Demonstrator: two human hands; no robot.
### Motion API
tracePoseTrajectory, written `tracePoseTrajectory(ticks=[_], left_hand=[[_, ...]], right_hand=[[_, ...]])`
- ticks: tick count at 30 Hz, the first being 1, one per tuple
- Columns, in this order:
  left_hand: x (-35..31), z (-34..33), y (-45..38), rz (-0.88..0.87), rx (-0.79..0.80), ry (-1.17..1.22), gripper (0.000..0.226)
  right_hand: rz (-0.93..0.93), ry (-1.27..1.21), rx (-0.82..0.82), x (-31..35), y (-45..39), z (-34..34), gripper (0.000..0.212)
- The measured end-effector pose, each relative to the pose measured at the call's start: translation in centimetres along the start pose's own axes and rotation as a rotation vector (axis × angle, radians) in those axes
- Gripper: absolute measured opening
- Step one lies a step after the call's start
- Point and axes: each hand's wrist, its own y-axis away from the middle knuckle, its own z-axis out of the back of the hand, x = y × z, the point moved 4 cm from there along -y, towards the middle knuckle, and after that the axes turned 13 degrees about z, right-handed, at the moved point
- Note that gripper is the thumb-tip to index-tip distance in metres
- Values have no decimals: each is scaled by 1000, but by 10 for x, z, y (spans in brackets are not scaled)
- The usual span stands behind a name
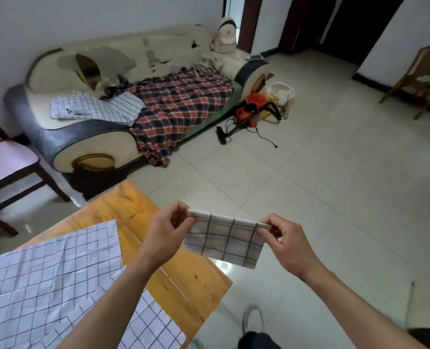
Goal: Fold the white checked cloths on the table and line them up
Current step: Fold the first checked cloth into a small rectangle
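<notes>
A small folded white checked cloth [225, 239] hangs in the air past the table's right edge. My left hand [167, 229] pinches its upper left corner and my right hand [288, 238] pinches its upper right corner, so the top edge is stretched flat between them. On the wooden table [181, 275] several unfolded white checked cloths [50, 270] lie spread and overlapping at the lower left; my left forearm crosses over them.
A worn sofa [103, 137] with a plaid blanket [181, 107] and more checked cloths [95, 108] stands behind the table. A dark chair [10, 167] is at the left, a red vacuum [249, 112] on the tiled floor, a wooden chair [420, 79] at far right.
</notes>
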Motion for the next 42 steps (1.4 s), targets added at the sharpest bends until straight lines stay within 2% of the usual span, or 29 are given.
tracePoseTrajectory(ticks=[6, 11, 16, 22, 26, 33, 37, 42], left_hand=[[12, -6, -37, 116, -147, 64, 14], [2, -22, -68, 198, -379, 115, 10], [-20, -49, -91, 278, -596, 264, 8], [-30, -52, -110, 348, -657, 281, 10], [4, -30, -114, 419, -737, 214, 5], [94, 13, -140, 528, -875, 319, 10], [171, 59, -176, 586, -951, 361, 11], [266, 117, -220, 724, -1079, 311, 12]], right_hand=[[98, -68, 166, -42, -84, -3, 17], [187, -148, 312, -83, -163, 0, 22], [301, -150, 393, -101, -229, 17, 19], [353, -193, 468, -104, -283, 10, 20], [367, -198, 570, -98, -309, -36, 22], [302, -106, 717, -100, -353, -153, 26], [237, -33, 795, -112, -388, -245, 28], [176, -17, 858, -125, -430, -370, 11]])
